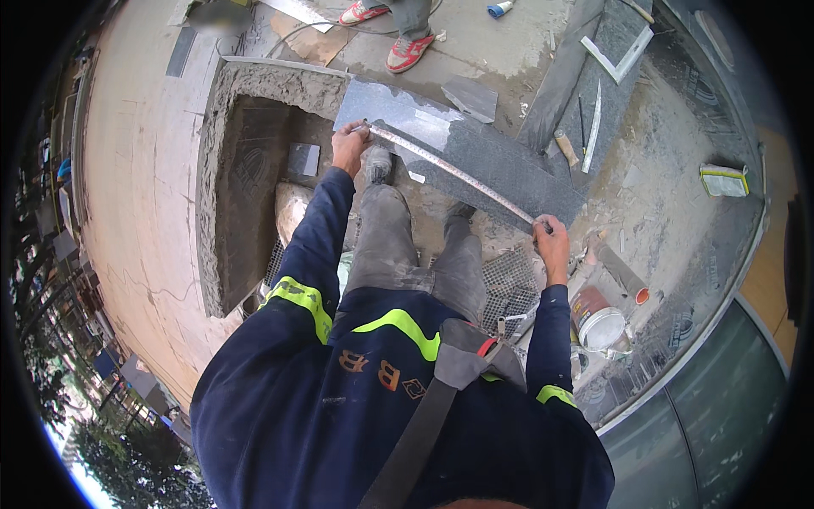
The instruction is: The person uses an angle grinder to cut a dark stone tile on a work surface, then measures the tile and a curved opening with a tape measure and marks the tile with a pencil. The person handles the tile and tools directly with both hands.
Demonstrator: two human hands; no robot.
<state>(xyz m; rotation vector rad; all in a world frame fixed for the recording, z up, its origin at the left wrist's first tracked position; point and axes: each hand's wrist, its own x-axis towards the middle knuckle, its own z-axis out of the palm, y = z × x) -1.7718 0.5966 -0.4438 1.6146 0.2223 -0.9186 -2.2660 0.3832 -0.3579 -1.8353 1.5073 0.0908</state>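
Observation:
A pale measuring tape (458,171) with fine marks is drawn out between my two hands. It runs slantwise over a long dark grey stone slab (500,161), which has a wet, shiny patch toward its left end. At the slab's left part, my left hand (348,149) is closed on one end of the tape. My right hand (553,248) pinches the other end by the slab's near right edge. What else lies inside the right hand's fingers is hidden. Both of my feet are on the near side of the slab, below the tape.
A rough mortar-edged pit (246,170) lies on the left. Beyond the slab stands another person's shoe (409,53). A metal square (617,59), a wooden-handled tool (566,148) and a stone offcut (471,98) lie around. A bucket (600,326) and a tube (623,273) are at the right.

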